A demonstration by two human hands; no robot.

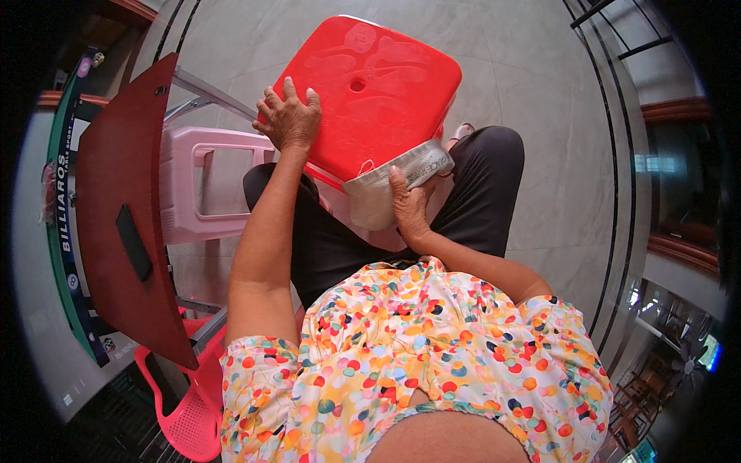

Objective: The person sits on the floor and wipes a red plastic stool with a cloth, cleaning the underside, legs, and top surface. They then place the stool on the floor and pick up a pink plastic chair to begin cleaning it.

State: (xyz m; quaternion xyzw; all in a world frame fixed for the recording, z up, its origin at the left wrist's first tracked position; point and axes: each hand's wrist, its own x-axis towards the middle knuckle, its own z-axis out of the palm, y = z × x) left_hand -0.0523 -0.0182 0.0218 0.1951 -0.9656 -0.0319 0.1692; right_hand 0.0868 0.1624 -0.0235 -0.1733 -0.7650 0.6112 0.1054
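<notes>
A red plastic stool (370,95) stands before my knees, its square top marked with pale smudges and a small hole in the middle. My left hand (289,118) lies flat on the left part of the stool top, fingers spread and holding nothing. In my right hand (412,202) is a whitish fabric piece (373,205), gripped with the thumb on top and the other fingers mostly hidden beneath. Its textured band (414,165) bears writing and overlaps the stool's near edge. A loose thread (366,166) curls up from the band's left end.
To my left is a dark red tabletop (124,197) with a black phone-like object (133,243) on it. A pink plastic stool (217,226) stands partly under it. A red plastic chair (194,416) is at the lower left. Grey tiles (561,191) cover the floor.
</notes>
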